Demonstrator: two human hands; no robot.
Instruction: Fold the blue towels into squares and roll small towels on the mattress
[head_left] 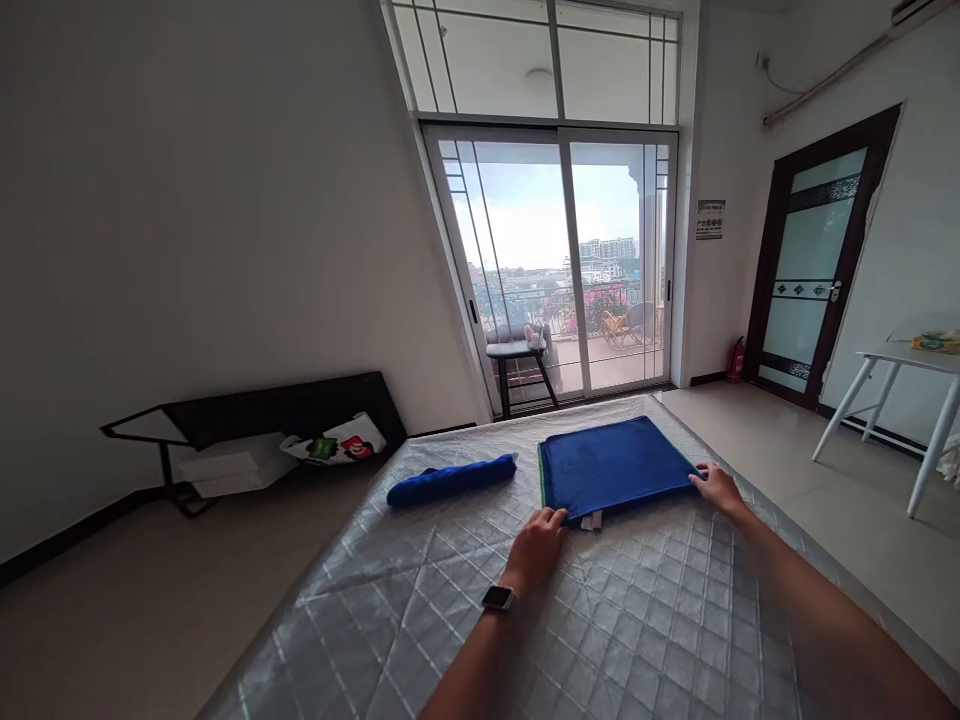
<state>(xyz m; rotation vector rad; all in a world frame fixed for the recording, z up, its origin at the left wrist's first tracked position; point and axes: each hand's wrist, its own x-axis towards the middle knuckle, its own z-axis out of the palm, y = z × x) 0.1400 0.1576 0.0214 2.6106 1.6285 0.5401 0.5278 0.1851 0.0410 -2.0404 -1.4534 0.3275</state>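
Observation:
A blue cloth (615, 465), folded into a flat rectangle with a green edge on its left, lies on the silver quilted mattress (637, 590). My left hand (536, 545), with a watch on its wrist, pinches the cloth's near left corner. At the near right corner my right hand (716, 488) has its fingers closed on the edge. A white tag (592, 521) sticks out from under the near edge, close to my left hand. To the left lies a rolled blue cloth (451, 480), touched by neither hand.
Beyond the mattress stands a black stool (517, 350) before the sliding glass door (510, 240). On the left a dark low stand (285, 405) has white boxes (229, 465) and a printed bag (337, 440) by it. A white table (911, 362) stands right.

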